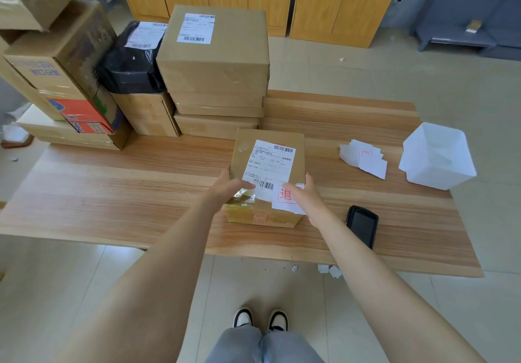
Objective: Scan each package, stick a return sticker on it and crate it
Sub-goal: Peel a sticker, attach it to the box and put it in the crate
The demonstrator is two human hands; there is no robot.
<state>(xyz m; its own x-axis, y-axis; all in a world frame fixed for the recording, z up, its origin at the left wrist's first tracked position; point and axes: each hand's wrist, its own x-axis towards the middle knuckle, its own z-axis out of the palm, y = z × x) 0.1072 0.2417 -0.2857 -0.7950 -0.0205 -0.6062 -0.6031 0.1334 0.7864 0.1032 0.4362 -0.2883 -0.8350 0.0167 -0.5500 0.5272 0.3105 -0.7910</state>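
On the wooden desk (112,193) your left hand (229,188) lies flat-fingered on the package (269,135) while, just beside it, your right hand (308,197) presses straight fingers onto the return sticker (284,195).

The package (267,162) sits on the table (112,193) before you, with your left hand (231,188) and right hand (303,195) at its near end. Stacked boxes (214,61) stand behind it, leftward. To its right lie the scanner (362,226), the sticker pile (363,158) and, farthest, the tub (438,155).
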